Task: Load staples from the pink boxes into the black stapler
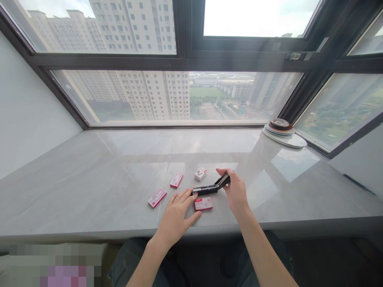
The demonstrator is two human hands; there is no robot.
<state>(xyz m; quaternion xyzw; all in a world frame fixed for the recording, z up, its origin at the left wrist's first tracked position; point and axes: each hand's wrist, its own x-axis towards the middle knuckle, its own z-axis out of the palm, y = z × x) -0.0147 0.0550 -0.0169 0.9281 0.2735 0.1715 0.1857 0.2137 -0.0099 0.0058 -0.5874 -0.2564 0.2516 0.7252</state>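
A black stapler [206, 189] lies on the grey stone sill, hinged wide with its base flat and its upper arm tilted up to the right. My right hand [236, 191] is closed round that raised arm. Fairly straight fingers of my left hand [178, 213] rest on the sill, and their tips touch the left end of the base. A small red-and-white box [204, 204] sits just in front of the stapler, between my hands. Behind it stands a little white box [200, 173].
Two more flat pink-and-white boxes [157, 198] lie left of the stapler. At the back right corner, stacked round plates or lids [283, 131] stand against the window frame. The sill's front edge [89, 233] runs above my knees.
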